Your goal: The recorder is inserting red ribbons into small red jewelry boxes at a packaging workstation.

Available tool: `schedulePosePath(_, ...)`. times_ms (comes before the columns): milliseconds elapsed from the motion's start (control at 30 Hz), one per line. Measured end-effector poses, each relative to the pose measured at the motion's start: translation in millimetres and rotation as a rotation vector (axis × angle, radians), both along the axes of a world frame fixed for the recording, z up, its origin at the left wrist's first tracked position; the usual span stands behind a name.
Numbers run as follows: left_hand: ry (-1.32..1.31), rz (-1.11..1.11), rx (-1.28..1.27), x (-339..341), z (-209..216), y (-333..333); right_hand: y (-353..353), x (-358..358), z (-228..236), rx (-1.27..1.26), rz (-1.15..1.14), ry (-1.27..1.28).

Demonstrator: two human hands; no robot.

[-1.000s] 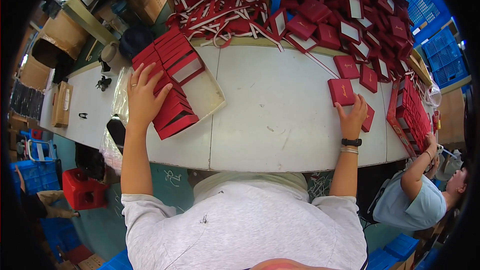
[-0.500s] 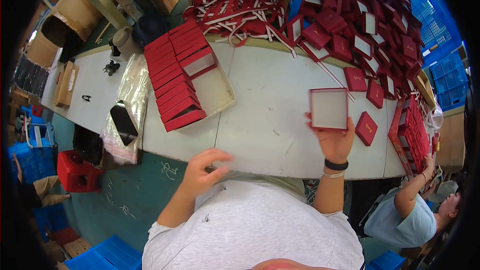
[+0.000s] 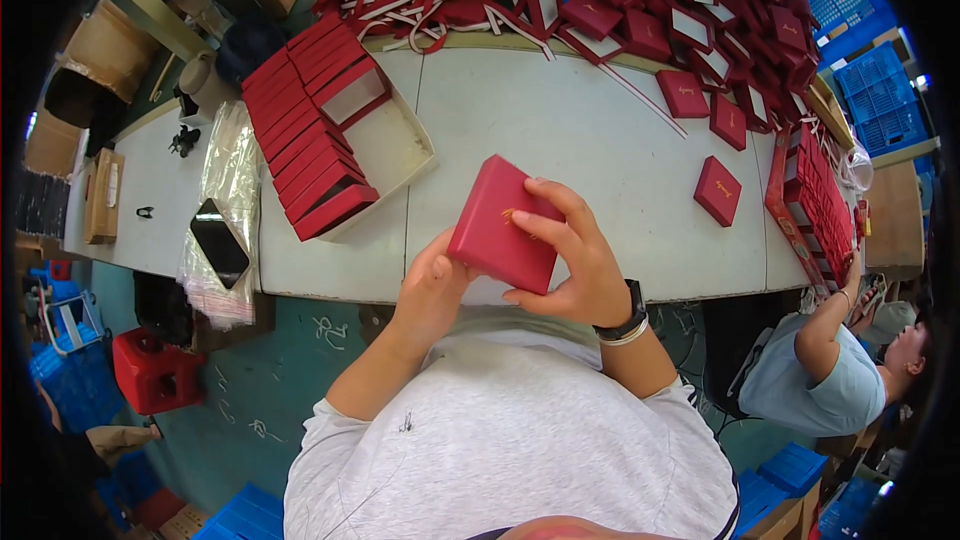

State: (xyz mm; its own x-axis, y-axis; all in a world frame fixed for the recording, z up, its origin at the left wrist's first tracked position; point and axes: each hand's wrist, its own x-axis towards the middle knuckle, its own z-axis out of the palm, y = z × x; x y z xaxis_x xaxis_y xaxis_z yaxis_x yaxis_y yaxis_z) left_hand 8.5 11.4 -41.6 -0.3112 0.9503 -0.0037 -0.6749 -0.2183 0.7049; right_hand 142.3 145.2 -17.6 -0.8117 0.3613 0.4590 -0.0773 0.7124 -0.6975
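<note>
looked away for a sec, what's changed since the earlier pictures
The right hand lifted a red box off the right of the table, brought it left and closer in, and turned it from its pale inside to its red face. The left hand came away from the stacked boxes to that box's near left corner. The tray, phone and loose boxes stayed put.

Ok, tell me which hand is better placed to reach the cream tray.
The left hand, probably: it's nearer the cream tray; the right hand is farther off, gripping the red square box.
</note>
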Motion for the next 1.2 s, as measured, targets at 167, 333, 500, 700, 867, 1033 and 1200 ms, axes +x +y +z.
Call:
schedulePosePath(167, -0.203, 0.046, -0.116, -12, -14, -3, 4, 0, -4, 0.209, 0.153, -0.072)
schedulePosePath(333, -0.392, 0.024, -0.051, -16, -15, -3, 19, -3, -15, -0.108, 0.038, 0.081)
schedulePosePath(500, -0.428, -0.029, -0.046, -20, -34, -4, 18, -9, -28, -1.158, 0.203, 0.141)
schedulePosePath(700, -0.517, -0.329, -0.081, -33, -41, 1, 40, -15, -31, -1.245, 0.338, -0.176)
schedulePosePath(867, -0.091, -0.708, -0.263, -37, -45, 12, 66, -46, -2, -0.955, 0.629, -0.428)
schedulePosePath(1033, -0.162, -0.336, -0.161, -28, -54, 29, 101, -91, -16, -0.399, 0.27, -0.269)
schedulePosePath(1200, -0.095, -0.261, -0.233, -35, -66, 30, 164, -127, -34, -0.494, -0.352, -0.268)
